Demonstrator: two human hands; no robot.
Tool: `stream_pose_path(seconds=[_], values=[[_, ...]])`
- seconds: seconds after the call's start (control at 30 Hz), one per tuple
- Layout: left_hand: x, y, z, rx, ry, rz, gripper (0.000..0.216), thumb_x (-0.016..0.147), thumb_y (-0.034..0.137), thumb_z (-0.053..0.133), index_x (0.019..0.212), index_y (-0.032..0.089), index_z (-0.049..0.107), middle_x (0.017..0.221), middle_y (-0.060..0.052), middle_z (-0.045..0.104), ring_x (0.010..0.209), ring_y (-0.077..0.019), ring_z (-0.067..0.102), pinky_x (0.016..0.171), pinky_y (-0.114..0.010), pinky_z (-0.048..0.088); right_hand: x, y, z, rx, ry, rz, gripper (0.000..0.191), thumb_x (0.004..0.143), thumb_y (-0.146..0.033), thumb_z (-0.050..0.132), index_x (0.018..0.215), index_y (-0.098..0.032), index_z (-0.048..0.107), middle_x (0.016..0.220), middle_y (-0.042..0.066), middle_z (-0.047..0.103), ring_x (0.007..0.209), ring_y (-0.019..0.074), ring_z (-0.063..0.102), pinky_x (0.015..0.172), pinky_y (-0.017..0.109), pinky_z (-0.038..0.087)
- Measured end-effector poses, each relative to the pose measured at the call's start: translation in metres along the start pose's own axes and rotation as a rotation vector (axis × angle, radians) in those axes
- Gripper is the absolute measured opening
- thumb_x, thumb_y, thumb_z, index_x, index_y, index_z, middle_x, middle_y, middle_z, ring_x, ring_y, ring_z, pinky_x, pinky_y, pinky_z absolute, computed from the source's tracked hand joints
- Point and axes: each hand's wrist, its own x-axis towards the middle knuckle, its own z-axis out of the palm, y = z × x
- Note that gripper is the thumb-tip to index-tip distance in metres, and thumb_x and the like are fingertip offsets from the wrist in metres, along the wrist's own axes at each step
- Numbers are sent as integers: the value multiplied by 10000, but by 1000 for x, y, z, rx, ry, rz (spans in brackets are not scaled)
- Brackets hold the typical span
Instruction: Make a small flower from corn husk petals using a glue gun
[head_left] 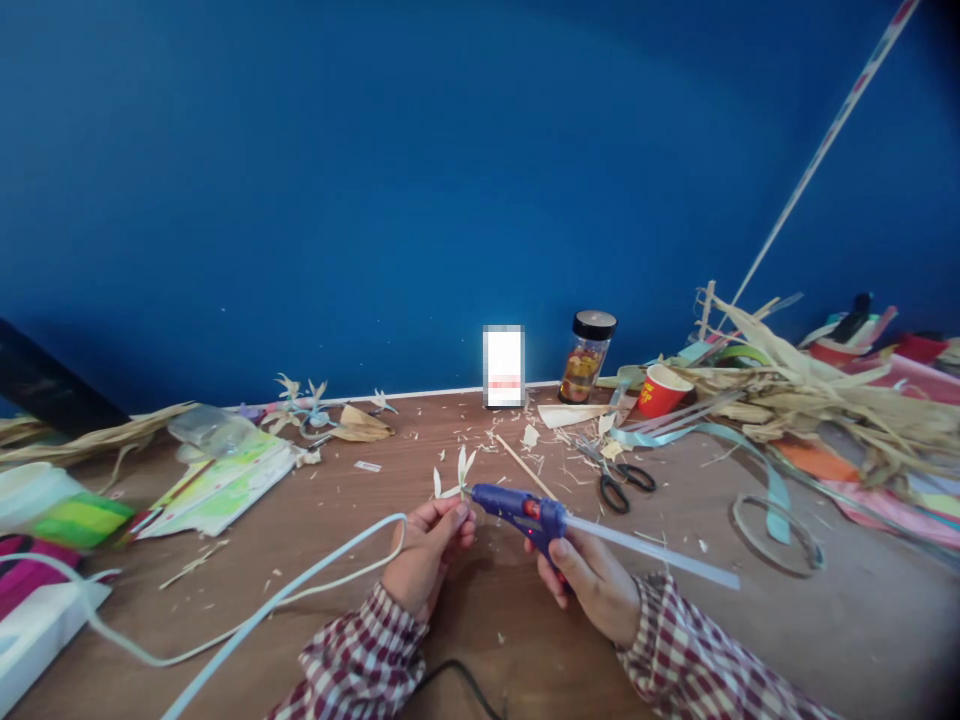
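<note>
Wrapped round the handle of a blue hot glue gun (510, 502) is my right hand (589, 575). A clear glue stick (660, 552) juts out of the gun's back end. Pinched in my left hand (435, 545) is a small flower of pale dried husk petals (463, 474). The gun's nozzle points left and is right beside the petals' base; whether it touches them I cannot tell. Black-handled scissors (626, 484) lie on the brown table (315, 570) beyond my right hand. A thin pale stick (523, 465) rests behind the gun.
Dried husks (817, 400), ribbons and coloured paper are heaped at the right. A jar with a black lid (586, 358) and a red paper cup (663, 390) stand near the blue wall. At the left, a pale cable (300, 590) loops over the table beside a white power strip (45, 640).
</note>
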Motion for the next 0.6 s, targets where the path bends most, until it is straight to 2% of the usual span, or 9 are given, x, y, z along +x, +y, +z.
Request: stream_pose_path(seconds=[0.6], values=[[-1,-1,1,10,5,6,180,578,238,724,679,109,650,601,-18,627,501,-64,533,493,-156,452,1,-4,1,12,24,-12,420,859,-488,283,866,-127,498,526,-32,445,410,75,403,436,211,329]])
